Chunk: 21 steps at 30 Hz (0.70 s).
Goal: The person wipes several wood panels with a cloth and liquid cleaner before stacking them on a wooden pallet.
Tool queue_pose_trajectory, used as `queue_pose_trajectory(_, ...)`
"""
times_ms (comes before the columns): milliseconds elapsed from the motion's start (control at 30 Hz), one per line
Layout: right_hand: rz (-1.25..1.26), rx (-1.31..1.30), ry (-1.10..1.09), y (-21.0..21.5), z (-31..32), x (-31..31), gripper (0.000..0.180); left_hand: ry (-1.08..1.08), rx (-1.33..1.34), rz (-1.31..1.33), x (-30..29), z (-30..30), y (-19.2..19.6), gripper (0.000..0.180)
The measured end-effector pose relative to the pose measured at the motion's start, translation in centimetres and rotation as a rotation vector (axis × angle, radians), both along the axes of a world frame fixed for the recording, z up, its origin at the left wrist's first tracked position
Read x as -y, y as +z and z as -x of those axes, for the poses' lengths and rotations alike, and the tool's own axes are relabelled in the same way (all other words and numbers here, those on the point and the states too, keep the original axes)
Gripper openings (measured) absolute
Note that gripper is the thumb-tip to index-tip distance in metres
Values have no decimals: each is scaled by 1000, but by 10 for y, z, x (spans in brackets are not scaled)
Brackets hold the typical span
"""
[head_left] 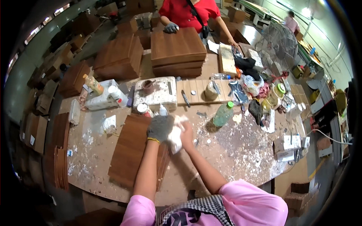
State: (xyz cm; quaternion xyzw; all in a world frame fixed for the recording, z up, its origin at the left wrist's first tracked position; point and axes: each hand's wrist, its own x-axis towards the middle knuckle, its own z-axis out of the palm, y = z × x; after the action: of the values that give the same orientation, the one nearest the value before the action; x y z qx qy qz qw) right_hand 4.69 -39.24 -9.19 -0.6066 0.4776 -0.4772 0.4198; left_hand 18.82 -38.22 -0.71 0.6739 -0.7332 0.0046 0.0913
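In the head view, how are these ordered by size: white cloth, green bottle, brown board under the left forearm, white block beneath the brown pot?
Largest: brown board
Next: white block
Smallest: white cloth and green bottle, too alike to rank

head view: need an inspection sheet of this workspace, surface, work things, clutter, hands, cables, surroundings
Surface: brown tabletop, heavily marked with white splotches, mostly at right
Work things: white cloth between the hands; brown wood-grain panel lying flat beneath the left forearm
Clutter: green-capped bottle, white bottle and dark-handled knife; more bottles and bags crowd the right side
Hands: right hand bare, holding the cloth; left hand grey-gloved, against it, grip unclear
Cables: pale cable off the right edge; its ends cannot be traced
Surroundings: person in red across the table, panel stack, fan
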Motion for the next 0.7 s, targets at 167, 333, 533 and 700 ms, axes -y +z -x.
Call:
queue_pose_trajectory(167,76,-134,33,0,-10,-37,30,-11,-32,32,-12,-15,-9,31)
queue_pose_trajectory(333,26,-56,-134,-50,-2,7,34,-84,-85,157,-4,-5,-12,24)
queue_pose_trajectory(533,-490,794,-102,-51,58,43,22,28,-53,4,-6,-11,-3,31)
queue_pose_trajectory(700,-86,-18,0,-37,22,-23,52,76,-71,-38,-3,-6,-7,30)
